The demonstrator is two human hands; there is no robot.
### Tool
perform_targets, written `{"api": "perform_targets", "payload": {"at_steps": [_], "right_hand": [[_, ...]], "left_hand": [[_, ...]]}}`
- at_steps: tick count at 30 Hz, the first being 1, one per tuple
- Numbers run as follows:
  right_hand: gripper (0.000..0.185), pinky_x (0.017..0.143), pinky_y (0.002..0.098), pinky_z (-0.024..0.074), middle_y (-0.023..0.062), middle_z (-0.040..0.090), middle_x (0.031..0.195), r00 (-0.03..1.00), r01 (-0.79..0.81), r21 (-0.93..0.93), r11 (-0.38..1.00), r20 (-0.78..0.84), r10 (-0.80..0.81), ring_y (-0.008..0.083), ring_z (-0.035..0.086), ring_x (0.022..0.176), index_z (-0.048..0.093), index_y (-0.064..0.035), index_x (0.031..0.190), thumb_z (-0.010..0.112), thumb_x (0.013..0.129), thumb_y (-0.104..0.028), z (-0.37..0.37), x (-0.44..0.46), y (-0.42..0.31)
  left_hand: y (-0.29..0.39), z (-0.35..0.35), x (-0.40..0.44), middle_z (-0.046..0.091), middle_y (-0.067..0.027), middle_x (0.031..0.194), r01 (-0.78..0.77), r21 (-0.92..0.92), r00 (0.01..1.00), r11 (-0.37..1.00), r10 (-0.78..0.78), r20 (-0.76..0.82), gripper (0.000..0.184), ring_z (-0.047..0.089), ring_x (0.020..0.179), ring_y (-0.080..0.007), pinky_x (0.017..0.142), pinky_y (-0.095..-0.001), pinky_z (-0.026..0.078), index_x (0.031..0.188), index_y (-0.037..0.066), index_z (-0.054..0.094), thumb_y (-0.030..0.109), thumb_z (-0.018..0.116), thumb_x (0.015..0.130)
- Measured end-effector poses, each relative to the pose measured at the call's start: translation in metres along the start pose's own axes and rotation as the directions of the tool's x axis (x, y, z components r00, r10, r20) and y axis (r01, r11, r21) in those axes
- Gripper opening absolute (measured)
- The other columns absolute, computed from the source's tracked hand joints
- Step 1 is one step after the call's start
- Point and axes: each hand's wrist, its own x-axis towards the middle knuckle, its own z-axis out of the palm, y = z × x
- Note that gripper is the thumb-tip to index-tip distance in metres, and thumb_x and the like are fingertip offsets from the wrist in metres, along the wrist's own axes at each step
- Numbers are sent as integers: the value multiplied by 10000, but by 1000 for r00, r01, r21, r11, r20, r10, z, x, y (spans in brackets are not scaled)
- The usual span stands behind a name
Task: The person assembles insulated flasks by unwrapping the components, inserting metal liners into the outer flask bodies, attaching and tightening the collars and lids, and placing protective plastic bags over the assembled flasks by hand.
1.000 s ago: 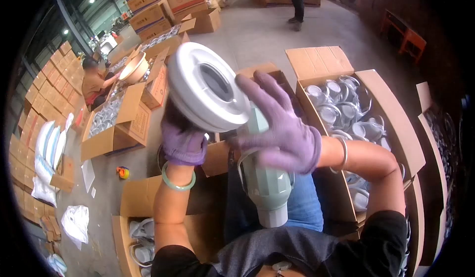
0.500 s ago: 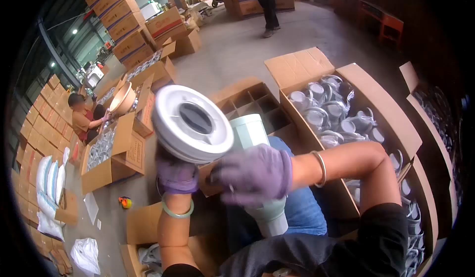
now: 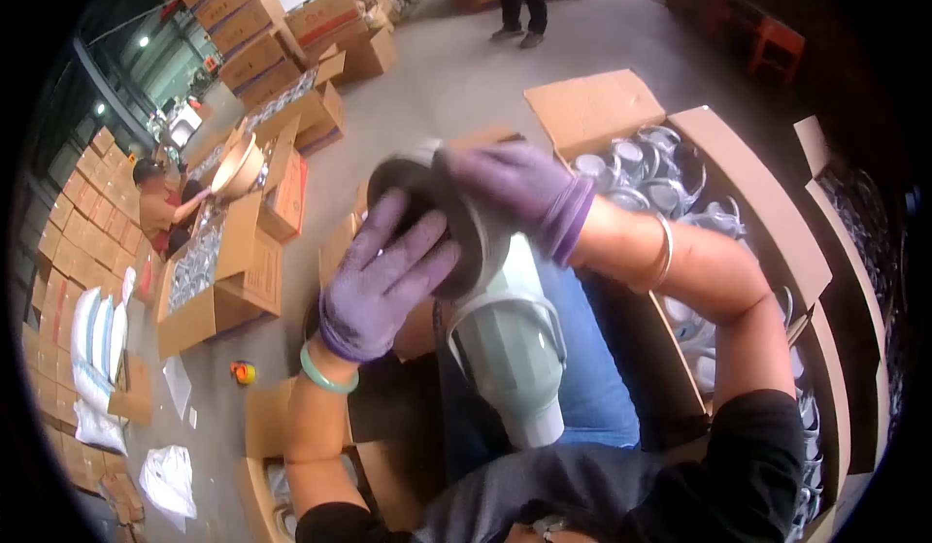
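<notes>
A thick round disc (image 3: 470, 257), white-rimmed with a dark face, is held up in front of me, tilted on edge and partly blurred. My left hand (image 3: 379, 286), in a purple glove, has its fingers spread across the dark face; its thumb is hidden. My right hand (image 3: 519, 189), gloved too, is closed over the disc's upper right edge. Below the hands, a pale green vacuum flask (image 3: 510, 349) with a carrying handle lies slanting on my lap. The disc overlaps the flask's upper end.
A large carton (image 3: 748, 194) of wrapped grey parts stands at right, another open carton (image 3: 233, 300) at left. Beyond it a co-worker (image 3: 165, 208) holds a tan basin (image 3: 238, 166). Someone in dark trousers (image 3: 522, 0) stands at the back. White sacks (image 3: 92, 349) lie far left.
The disc has turned from showing its white ringed face to showing a dark face. My left hand has moved up onto that face, and my right hand has risen from the flask to its edge.
</notes>
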Motion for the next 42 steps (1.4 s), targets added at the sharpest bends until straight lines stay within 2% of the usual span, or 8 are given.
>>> {"api": "perform_targets", "payload": {"at_steps": [2,8,13,16,19,24,31,42], "right_hand": [[487,742,260,504,83,672,933,999,15,366,930,-49,4,115,615,836,606,33,1125,558,937,-413,0,1,0],[458,732,266,500,91,648,936,893,440,-82,894,-57,-445,111,595,823,526,25,1279,563,946,-288,15,-4,28],[471,754,255,499,62,648,977,957,288,89,954,-52,-284,102,584,849,535,27,1274,561,951,-315,-16,19,37],[484,804,274,515,78,664,1048,941,325,-191,926,-38,-338,123,606,900,548,-25,1298,579,939,-349,-56,47,40],[540,872,286,500,91,669,1115,954,250,-440,863,265,-142,145,606,964,527,-43,1328,652,896,-341,-108,85,59],[518,915,305,471,95,661,1139,851,156,-278,948,526,14,169,591,1045,557,-14,1289,654,894,-335,-124,112,118],[491,925,303,470,115,668,1120,797,85,-135,987,603,13,182,598,1051,575,6,1262,658,896,-310,-113,104,127],[446,968,309,443,120,633,1197,793,38,-33,999,609,-10,196,578,1101,553,27,1277,648,901,-194,-116,90,135]], "left_hand": [[-1,10,-1,516,-169,1337,68,47,985,997,-59,-159,458,506,1200,-424,1003,-441,428,1247,80,577,165,667,807],[0,44,8,504,-219,1259,559,-621,692,550,-722,-17,805,582,1053,-334,877,-394,489,1390,-22,350,289,757,770],[-19,42,27,442,-223,1374,153,40,974,987,-144,-175,332,450,1215,-425,1008,-490,362,1140,28,651,103,614,820],[-30,61,16,429,-230,1384,295,-253,900,921,-357,-249,306,416,1269,-385,1023,-474,356,1115,32,667,29,547,833],[-69,108,-4,427,-157,1408,443,-788,645,427,-763,-51,439,441,1274,-266,1067,-374,341,1329,-9,466,238,461,967],[-107,218,-56,431,-89,1426,359,-878,598,-318,-644,478,750,442,1270,-241,1050,-372,370,1408,53,397,636,344,939],[-81,205,-48,495,-167,1346,211,-970,808,-120,-538,242,497,459,1257,-261,1072,-383,338,1241,-9,537,406,396,1006],[-81,205,-50,590,-143,1172,193,-928,778,-320,-525,343,402,534,1109,-248,970,-366,402,1097,-35,631,327,515,968]]}}
